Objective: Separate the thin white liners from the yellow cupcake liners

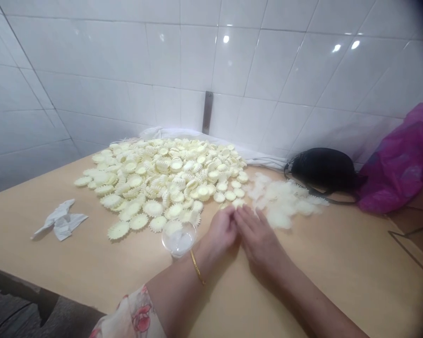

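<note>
My left hand (pixel 223 230) and my right hand (pixel 257 234) meet above the table, fingers closed and fingertips together. A pale scalloped disc (pixel 238 203) shows just past the fingertips; I cannot tell whether it is held or lies behind them. To the left spreads a large heap of pale yellow scalloped discs (pixel 176 164), some nested in stacks. On the right, close to my right hand, lies a loose pile of thin, whitish translucent pieces (pixel 282 199). A small clear round dish (pixel 179 239) stands beside my left wrist, with something whitish in it.
Crumpled white paper (pixel 61 220) lies at the left of the wooden table (pixel 91 267). White cloth (pixel 264 159) runs along the tiled wall behind the heap. At the back right sit a black bag (pixel 322 169) with a strap and a magenta plastic bag (pixel 395 164).
</note>
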A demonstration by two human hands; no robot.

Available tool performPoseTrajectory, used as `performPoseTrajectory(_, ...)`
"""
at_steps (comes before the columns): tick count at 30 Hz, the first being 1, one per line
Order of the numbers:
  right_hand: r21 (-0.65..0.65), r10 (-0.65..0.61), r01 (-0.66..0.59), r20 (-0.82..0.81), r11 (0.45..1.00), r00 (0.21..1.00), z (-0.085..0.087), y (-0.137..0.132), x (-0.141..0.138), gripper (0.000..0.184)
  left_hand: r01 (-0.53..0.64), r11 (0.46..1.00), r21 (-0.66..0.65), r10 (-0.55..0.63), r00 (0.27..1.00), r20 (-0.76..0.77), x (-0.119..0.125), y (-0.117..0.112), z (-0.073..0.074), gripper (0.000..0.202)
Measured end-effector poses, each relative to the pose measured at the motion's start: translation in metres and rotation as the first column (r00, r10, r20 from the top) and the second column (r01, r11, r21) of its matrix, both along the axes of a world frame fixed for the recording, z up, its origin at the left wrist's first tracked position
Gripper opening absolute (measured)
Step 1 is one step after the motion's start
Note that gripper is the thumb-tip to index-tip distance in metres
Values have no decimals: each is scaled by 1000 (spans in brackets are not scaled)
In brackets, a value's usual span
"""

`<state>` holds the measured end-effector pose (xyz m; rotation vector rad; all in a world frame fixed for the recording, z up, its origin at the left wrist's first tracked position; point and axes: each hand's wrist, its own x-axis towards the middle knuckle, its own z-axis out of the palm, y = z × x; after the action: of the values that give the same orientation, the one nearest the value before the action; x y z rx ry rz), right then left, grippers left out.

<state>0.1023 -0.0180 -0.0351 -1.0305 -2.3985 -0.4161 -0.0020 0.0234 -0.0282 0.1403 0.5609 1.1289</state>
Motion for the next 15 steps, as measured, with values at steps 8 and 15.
performPoseTrajectory(8,-299,-10,-170,-518,939,855,20,1,17,26,60,998,-19,-62,990,-128,-1,-11,9,14)
performPoseTrajectory(15,-431,-278,-126,-752,894,598,52,-7,9,21,122,984,130,-53,897,-440,4,-20,8,7)
